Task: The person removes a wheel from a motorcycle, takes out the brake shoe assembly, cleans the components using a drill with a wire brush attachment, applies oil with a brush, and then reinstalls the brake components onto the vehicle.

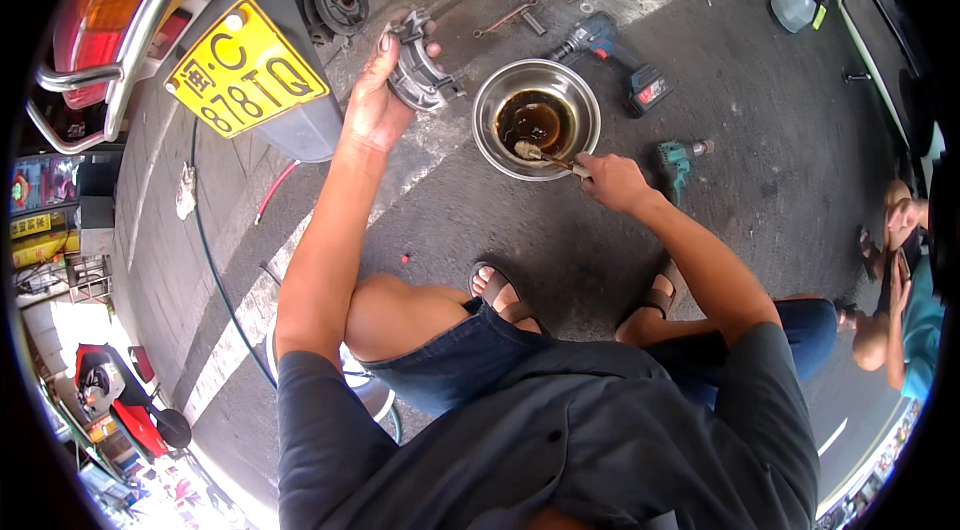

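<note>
My left hand (378, 90) is raised at the left, its fingers wrapped round a curved grey metal part (420, 68) that looks like a set of brake shoes. To the right, a steel bowl (481, 135) on the ground holds dark brown liquid (537, 115). My right hand (613, 180) grips the handle of a brush (528, 150) at the bowl's near right rim. The pale bristle head is inside the bowl, at the edge of the liquid. Its handle slants over the rim into my fingers.
Beyond the bowl lie a blue cordless impact wrench (598, 35) and a spanner (505, 18). A green power tool (675, 165) lies right of my right hand. A yellow-plated vehicle (310, 135) stands at left, near a wheel hub (340, 0). Another person (915, 320) sits far right.
</note>
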`<state>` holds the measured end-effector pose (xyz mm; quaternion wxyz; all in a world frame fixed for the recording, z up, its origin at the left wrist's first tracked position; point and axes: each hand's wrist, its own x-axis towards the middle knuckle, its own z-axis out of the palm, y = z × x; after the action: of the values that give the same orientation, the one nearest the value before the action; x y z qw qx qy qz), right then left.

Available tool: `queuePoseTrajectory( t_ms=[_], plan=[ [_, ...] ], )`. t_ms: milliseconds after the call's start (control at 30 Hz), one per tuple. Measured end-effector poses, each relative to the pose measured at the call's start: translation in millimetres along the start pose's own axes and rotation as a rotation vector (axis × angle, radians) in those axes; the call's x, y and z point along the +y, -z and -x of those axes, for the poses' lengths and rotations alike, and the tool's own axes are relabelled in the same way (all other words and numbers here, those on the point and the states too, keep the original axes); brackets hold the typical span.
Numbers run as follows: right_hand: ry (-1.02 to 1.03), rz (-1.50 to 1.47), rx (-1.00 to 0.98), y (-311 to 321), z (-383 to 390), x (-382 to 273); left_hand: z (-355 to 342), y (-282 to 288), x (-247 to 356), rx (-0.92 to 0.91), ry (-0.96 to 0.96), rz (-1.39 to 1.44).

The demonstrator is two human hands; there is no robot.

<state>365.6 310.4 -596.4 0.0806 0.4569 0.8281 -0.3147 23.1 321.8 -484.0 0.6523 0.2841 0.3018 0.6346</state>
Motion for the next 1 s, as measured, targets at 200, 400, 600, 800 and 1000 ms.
queuePoseTrajectory(
  t_ms=[200,400,600,800,1000],
  plan=[
    [0.158,0.219,-0.146,26.7,-14.2,-1.2,-16.1,-28.3,-4.7,-0.135,0.042,0.033],
    [0.101,-0.589,-0.268,63.0,7.8,9.0,-15.5,-23.3,-5.9,-0.09,0.031,0.115],
    [-0.007,-1.142,0.005,97.9,73.2,-6.2,-35.0,-28.8,-12.8,-0.022,-0.029,0.172],
    [-0.041,-1.333,0.116,95.4,101.4,-31.4,-50.5,-60.0,-28.9,0.049,-0.002,0.083],
    [0.014,-1.377,0.121,91.9,98.1,-31.1,-49.6,-72.1,-36.4,0.12,0.091,-0.024]
  ],
)
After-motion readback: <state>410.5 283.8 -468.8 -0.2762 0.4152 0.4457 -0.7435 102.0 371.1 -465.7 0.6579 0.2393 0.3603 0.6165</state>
